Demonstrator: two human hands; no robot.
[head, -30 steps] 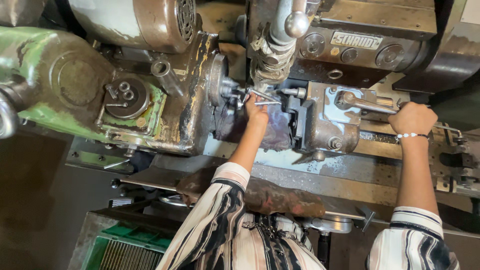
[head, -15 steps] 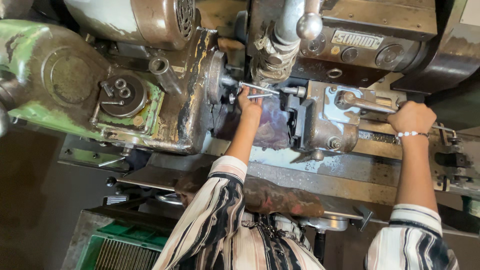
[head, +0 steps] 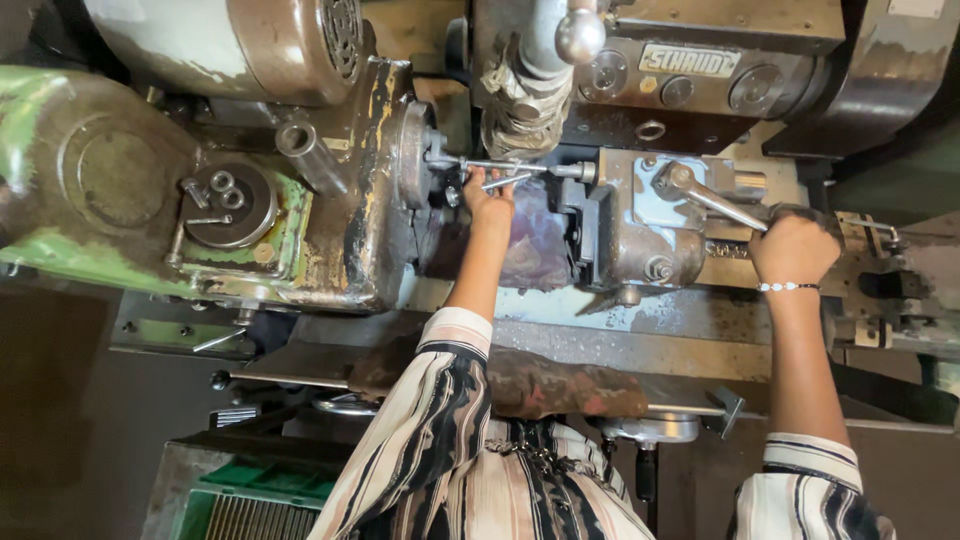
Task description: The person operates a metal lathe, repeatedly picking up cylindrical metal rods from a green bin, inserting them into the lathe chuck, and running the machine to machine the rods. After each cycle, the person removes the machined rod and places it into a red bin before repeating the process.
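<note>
Greasy steel lathe [head: 660,330] fills the head view, green-painted headstock casting [head: 60,180] at its left end, dark upper housing [head: 720,70] along the top edge. Left hand [head: 488,198] reaches up into the gap between the round chuck face [head: 412,150] and the grey tool carriage [head: 640,230]. Fingers curled closed around a thin bright metal rod [head: 505,181], rod tilted slightly, sticking out past the fingertips toward the right. Second thin rod or bar [head: 500,165] runs level just above it, from chuck to carriage; cannot tell if the two touch. Purple-grey rag or sheet [head: 535,255] hangs behind the left wrist, under the rods. Right hand [head: 797,245] sits at the right end of the carriage, wrapped shut on the end of a long steel lever handle [head: 712,200] that angles up-left to its pivot boss. White bead bracelet [head: 788,287] on that wrist. Striped black-and-cream sleeves [head: 440,430] on both arms. Ball-ended lever [head: 578,35] stands at top centre, wrapped with rag below the knob. Green crate [head: 265,480] sits at the bottom left corner, under the lathe bed edge.
</note>
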